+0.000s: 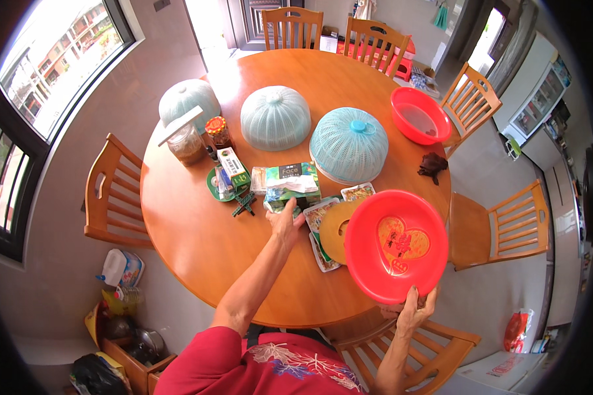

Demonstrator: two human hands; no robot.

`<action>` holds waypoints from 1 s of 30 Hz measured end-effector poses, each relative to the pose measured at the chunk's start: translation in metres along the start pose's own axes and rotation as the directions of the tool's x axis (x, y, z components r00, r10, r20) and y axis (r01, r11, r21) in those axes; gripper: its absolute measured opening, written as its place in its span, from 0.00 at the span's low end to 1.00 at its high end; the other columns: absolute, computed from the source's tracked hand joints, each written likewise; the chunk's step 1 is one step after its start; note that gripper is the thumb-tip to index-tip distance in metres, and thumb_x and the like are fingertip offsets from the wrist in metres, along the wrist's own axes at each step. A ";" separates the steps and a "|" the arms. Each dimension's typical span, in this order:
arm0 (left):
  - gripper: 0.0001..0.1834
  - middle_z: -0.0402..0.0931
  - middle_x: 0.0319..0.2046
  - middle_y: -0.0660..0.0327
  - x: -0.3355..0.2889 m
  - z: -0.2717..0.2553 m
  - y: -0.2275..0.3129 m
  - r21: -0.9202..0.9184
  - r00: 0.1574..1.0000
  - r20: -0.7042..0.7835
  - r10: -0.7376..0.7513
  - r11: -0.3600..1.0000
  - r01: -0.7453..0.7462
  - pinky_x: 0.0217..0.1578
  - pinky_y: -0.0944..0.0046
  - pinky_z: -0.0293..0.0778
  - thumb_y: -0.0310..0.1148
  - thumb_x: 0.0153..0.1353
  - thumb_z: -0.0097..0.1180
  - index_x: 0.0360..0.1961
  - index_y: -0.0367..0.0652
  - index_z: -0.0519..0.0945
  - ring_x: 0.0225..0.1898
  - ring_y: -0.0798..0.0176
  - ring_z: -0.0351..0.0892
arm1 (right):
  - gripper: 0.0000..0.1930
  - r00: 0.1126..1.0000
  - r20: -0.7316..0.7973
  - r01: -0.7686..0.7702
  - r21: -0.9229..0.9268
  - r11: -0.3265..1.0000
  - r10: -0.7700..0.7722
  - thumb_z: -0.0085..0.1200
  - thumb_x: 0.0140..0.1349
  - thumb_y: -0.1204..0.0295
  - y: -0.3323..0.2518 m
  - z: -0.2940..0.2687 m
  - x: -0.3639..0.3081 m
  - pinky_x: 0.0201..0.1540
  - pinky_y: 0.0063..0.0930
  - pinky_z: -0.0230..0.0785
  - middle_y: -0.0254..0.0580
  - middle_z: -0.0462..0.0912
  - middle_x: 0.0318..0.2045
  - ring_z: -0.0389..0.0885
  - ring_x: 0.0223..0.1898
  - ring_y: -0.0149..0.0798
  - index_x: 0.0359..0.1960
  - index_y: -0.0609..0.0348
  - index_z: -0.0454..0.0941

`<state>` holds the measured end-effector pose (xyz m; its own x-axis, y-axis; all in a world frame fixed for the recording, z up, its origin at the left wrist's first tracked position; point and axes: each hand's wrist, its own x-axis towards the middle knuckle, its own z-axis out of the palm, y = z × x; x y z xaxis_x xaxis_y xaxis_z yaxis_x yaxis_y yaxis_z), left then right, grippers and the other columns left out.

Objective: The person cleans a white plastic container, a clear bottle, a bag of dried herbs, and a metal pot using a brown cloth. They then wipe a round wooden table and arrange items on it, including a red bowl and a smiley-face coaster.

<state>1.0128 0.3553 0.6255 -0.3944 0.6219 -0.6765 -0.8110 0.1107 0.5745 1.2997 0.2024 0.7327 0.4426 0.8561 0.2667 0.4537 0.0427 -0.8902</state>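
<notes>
My right hand [415,313] grips the near rim of a red plastic basin [366,263], tilted up at the table's near right edge. A heart-shaped print [402,243] marks its bottom. My left hand [285,224] reaches to a green tissue pack [296,191], thumb and fingers closed at its near edge; part of the grip is hidden. White tissue sticks out of the pack's top. Between my hands lie a round yellow-brown board [333,230] with a hole, partly behind the basin, and several flat food packets [323,259].
Mesh food covers [275,118] stand across the round wooden table [211,250]. A second red basin [420,115] sits far right beside a dark brown object [433,166]. Jars [186,143] and a green tray [221,187] are left. Wooden chairs [510,224] surround the table.
</notes>
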 end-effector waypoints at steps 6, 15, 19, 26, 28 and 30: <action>0.61 0.57 0.61 0.46 0.000 -0.026 0.029 0.751 0.573 0.526 0.628 -0.028 -0.659 0.63 0.49 0.52 0.36 0.34 0.73 0.67 0.40 0.47 0.64 0.43 0.53 | 0.24 1.000 -0.026 -0.001 -0.026 1.000 0.000 0.47 0.55 0.83 -0.001 -0.019 -0.008 0.55 0.37 0.63 0.53 0.68 0.53 0.70 0.54 0.47 0.57 0.70 0.67; 0.62 0.65 0.54 0.50 0.050 0.027 0.087 0.416 0.584 0.811 -0.039 -0.663 -0.623 0.62 0.41 0.50 0.50 0.22 0.72 0.64 0.42 0.56 0.60 0.45 0.60 | 0.22 0.994 -0.001 -0.113 0.071 0.991 0.114 0.45 0.59 0.82 -0.001 -0.019 -0.018 0.51 0.35 0.66 0.52 0.67 0.53 0.71 0.52 0.44 0.56 0.72 0.67; 0.55 0.65 0.48 0.51 0.022 0.012 0.086 0.439 0.423 0.889 0.174 -0.588 -0.680 0.59 0.45 0.53 0.46 0.23 0.69 0.59 0.42 0.60 0.54 0.47 0.62 | 0.22 0.997 0.014 -0.071 0.068 0.995 0.070 0.44 0.59 0.82 -0.006 -0.014 -0.012 0.49 0.33 0.67 0.50 0.67 0.53 0.72 0.51 0.42 0.57 0.72 0.66; 0.55 0.64 0.49 0.50 0.007 -0.070 0.158 0.761 0.409 0.610 0.678 -0.359 -0.540 0.55 0.47 0.56 0.44 0.27 0.70 0.61 0.39 0.60 0.55 0.46 0.61 | 0.22 0.999 -0.027 -0.044 0.079 0.996 0.046 0.44 0.59 0.83 -0.016 0.004 -0.015 0.48 0.31 0.67 0.49 0.67 0.52 0.72 0.49 0.41 0.57 0.73 0.65; 0.56 0.64 0.50 0.48 0.026 -0.105 0.190 0.923 0.558 0.382 0.737 -0.272 -0.273 0.54 0.45 0.58 0.46 0.28 0.70 0.62 0.38 0.59 0.55 0.46 0.61 | 0.22 0.997 -0.040 -0.063 0.085 0.994 0.066 0.44 0.59 0.83 -0.024 0.014 -0.022 0.48 0.31 0.67 0.50 0.68 0.52 0.72 0.48 0.40 0.57 0.73 0.65; 0.56 0.64 0.51 0.48 0.055 -0.140 0.218 0.961 0.520 0.275 0.808 -0.254 -0.114 0.54 0.44 0.58 0.48 0.28 0.68 0.62 0.38 0.59 0.55 0.45 0.61 | 0.22 0.995 -0.052 -0.082 0.076 0.994 0.086 0.44 0.60 0.82 -0.038 0.027 -0.029 0.48 0.31 0.67 0.50 0.69 0.51 0.72 0.48 0.39 0.57 0.73 0.65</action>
<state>0.7539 0.3049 0.6485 -0.7418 0.6265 0.2392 0.6659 0.6458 0.3736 1.2484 0.1900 0.7488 0.5198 0.8285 0.2081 0.3559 0.0114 -0.9345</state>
